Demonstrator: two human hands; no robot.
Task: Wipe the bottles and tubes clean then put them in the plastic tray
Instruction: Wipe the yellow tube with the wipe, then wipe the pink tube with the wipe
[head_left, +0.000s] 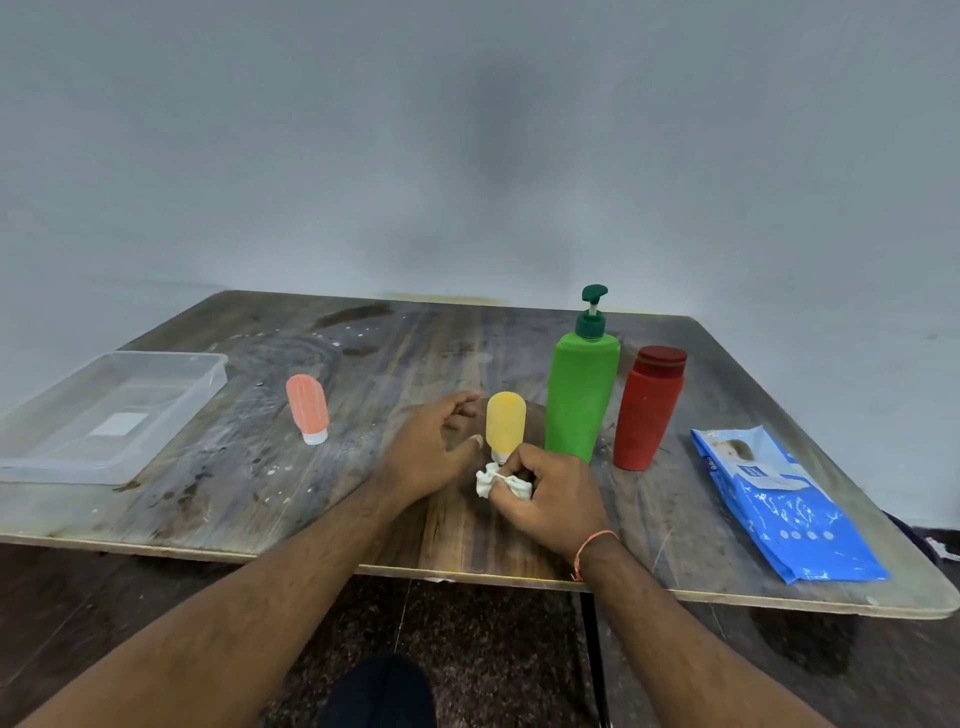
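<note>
Yellow upright tube (505, 425) could topple: left hand (427, 453) hovers loose beside it, right hand (546, 496) pinches crumpled white wipe (492, 480) at its cap.

right hand (545, 493) grips crumpled white wipe (493, 480) at yellow tube (505, 423) cap | left hand (434, 449) relaxed beside tube, holding nothing | green pump bottle (582, 395), red bottle (649, 410) upright toward right edge | pink tube (307, 408) mid-desk | plastic tray (111, 415) left edge | blue wipes pack (784, 504) right near corner | desk (208, 493)
</note>
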